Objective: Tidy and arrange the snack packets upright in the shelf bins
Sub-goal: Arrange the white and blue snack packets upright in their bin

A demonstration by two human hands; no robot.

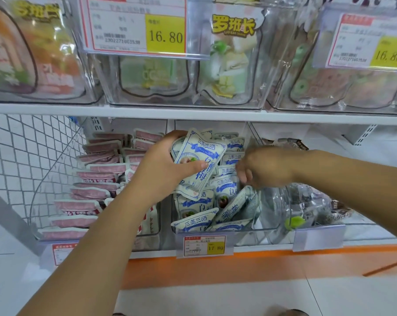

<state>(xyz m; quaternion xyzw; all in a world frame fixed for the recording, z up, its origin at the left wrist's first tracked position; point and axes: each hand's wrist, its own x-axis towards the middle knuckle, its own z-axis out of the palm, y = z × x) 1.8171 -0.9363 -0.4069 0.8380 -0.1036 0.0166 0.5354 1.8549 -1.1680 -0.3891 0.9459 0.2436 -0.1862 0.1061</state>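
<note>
My left hand (163, 165) grips a stack of white-and-blue snack packets (199, 163), thumb across the front one, tilted above the middle clear bin (215, 231) on the lower shelf. More white-and-blue packets (224, 210) lie jumbled and slanted inside that bin. Blurred by motion, my right hand (261, 167) hovers over the bin's right side with fingers curled down toward the packets; whether it holds one is hidden.
The left bin (40, 233) holds several pink packets (90, 192) stacked in rows. A right bin (307, 206) holds dark packets. An upper shelf (193, 111) carries clear bins of larger packets with price tags. An orange base runs below.
</note>
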